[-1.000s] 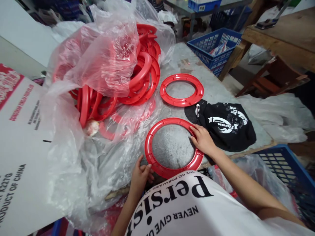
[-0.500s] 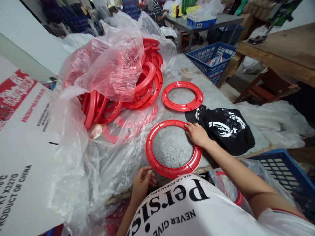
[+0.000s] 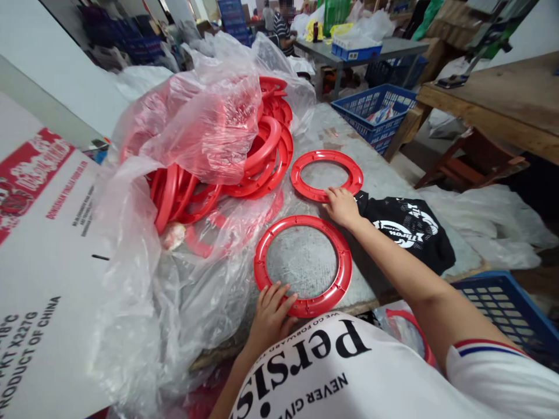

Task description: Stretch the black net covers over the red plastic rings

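A red plastic ring [image 3: 345, 256] lies hollow side up on the grey table [image 3: 371, 174], close to my body. My left hand [image 3: 274, 305] rests on its near left rim, fingers spread and laid over the edge. Farther off lies a second red plastic ring [image 3: 301, 187]. At that ring's near edge, my right hand [image 3: 343, 208] has its fingers bent over the rim; the thumb is partly hidden. Beside my right forearm is a black cloth bag [image 3: 430, 238] with white print.
A clear plastic bag [image 3: 205, 128] full of red rings [image 3: 266, 139] slumps on the left of the table. A printed carton [image 3: 48, 302] stands at far left. Blue crates [image 3: 371, 116] sit beyond the right edge and at lower right. A person [image 3: 283, 29] is far behind.
My right hand has left the near ring's right side and reached the farther ring's rim. My left hand has come up onto the near ring, which has shifted slightly left.
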{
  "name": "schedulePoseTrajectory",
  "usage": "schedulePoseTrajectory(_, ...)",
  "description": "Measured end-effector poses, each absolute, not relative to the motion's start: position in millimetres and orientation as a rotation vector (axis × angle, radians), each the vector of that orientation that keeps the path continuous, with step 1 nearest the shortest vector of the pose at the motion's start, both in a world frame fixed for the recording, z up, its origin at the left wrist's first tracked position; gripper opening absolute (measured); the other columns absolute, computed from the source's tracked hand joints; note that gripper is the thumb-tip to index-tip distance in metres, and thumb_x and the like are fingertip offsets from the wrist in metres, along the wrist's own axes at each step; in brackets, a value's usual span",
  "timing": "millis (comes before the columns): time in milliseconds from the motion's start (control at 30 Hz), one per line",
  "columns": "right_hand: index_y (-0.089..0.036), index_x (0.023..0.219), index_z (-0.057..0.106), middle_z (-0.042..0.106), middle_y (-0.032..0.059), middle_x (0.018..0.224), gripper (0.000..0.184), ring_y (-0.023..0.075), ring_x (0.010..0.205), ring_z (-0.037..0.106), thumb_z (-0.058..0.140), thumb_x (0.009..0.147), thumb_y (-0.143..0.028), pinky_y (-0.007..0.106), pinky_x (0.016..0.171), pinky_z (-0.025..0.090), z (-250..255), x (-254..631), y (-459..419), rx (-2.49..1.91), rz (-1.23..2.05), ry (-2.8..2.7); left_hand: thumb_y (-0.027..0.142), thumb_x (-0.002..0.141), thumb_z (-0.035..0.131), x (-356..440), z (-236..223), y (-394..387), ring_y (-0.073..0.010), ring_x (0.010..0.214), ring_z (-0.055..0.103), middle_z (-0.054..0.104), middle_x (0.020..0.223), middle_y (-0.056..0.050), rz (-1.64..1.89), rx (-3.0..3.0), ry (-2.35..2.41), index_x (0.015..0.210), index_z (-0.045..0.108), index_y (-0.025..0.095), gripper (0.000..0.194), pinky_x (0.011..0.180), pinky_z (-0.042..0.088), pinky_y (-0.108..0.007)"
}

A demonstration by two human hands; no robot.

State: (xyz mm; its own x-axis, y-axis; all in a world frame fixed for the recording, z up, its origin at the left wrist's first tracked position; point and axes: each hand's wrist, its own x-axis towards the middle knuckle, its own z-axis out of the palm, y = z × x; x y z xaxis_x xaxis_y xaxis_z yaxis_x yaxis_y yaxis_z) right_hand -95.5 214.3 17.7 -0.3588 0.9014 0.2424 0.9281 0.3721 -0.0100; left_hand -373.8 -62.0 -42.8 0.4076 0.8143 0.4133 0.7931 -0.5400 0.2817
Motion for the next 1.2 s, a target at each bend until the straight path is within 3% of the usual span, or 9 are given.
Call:
schedulePoseTrajectory(100,-0.005,0.138,0.054,0.052,0.0198,0.135,0.050,0.0366,0.120,0.045,0.066,0.094,-0.025,0.045,0.104,0.037,13.5,-93.6,230.9,-1.724,-0.211,-2.519,0.036,0.094,0.056,-372.9,-42.0,-63.5,-0.0257,0.131,0.049,0.064,0.133,-0.010,0.818,2.598,1.519,0.123,0.067,0.023,0.034,0.113,0.031,-0.044)
schedulePoseTrajectory(267,-0.005,0.121,0.065,0.061,0.0204,0.118,0.030,0.0362,0.109,0.051,0.056,0.095,-0.019,0.044,0.096,0.041,1.2,-91.5,237.1,-1.715,-0.196,-2.583,0.039,0.094,0.058,-371.3,-38.5,-65.8,-0.0266,0.128,0.051,0.064,0.133,-0.009,0.746,2.594,1.558,0.126,0.067,0.025,0.036,0.109,0.033,-0.043)
schedulePoseTrajectory(467,-0.004,0.120,0.065,0.060,0.0212,0.117,0.033,0.0376,0.110,0.050,0.061,0.092,-0.020,0.045,0.097,0.041,-0.2,-92.2,237.1,-1.696,-0.180,-2.590,0.039,0.093,0.058,-370.1,-37.4,-67.4,-0.0271,0.128,0.050,0.063,0.134,-0.009,0.671,2.592,1.592,0.127,0.066,0.026,0.037,0.108,0.033,-0.043)
schedulePoseTrajectory(633,-0.006,0.133,0.058,0.056,0.0192,0.129,0.046,0.0369,0.115,0.049,0.064,0.091,-0.023,0.044,0.099,0.042,5.7,-81.7,232.3,-1.689,-0.189,-2.534,0.038,0.093,0.059,-370.0,-36.6,-67.9,-0.0269,0.126,0.051,0.063,0.134,-0.008,0.677,2.605,1.596,0.128,0.066,0.027,0.037,0.105,0.034,-0.041)
schedulePoseTrajectory(833,-0.005,0.128,0.062,0.061,0.0187,0.122,0.039,0.0361,0.112,0.053,0.059,0.095,-0.025,0.044,0.099,0.045,5.9,-37.4,211.5,-1.878,-0.018,-2.074,0.045,0.096,0.052,-352.8,-53.5,-73.1,-0.0275,0.124,0.052,0.065,0.130,-0.009,0.775,2.606,1.671,0.128,0.067,0.027,0.040,0.102,0.036,-0.040)
schedulePoseTrajectory(1200,-0.008,0.123,0.065,0.062,0.0164,0.120,0.038,0.0353,0.111,0.052,0.058,0.091,-0.027,0.045,0.099,0.045,-8.4,11.0,182.4,-1.873,-0.011,-1.906,0.056,0.097,0.043,-324.2,-69.3,-70.8,-0.0267,0.107,0.057,0.069,0.117,-0.010,0.865,2.578,1.712,0.124,0.069,0.032,0.045,0.100,0.030,-0.045)
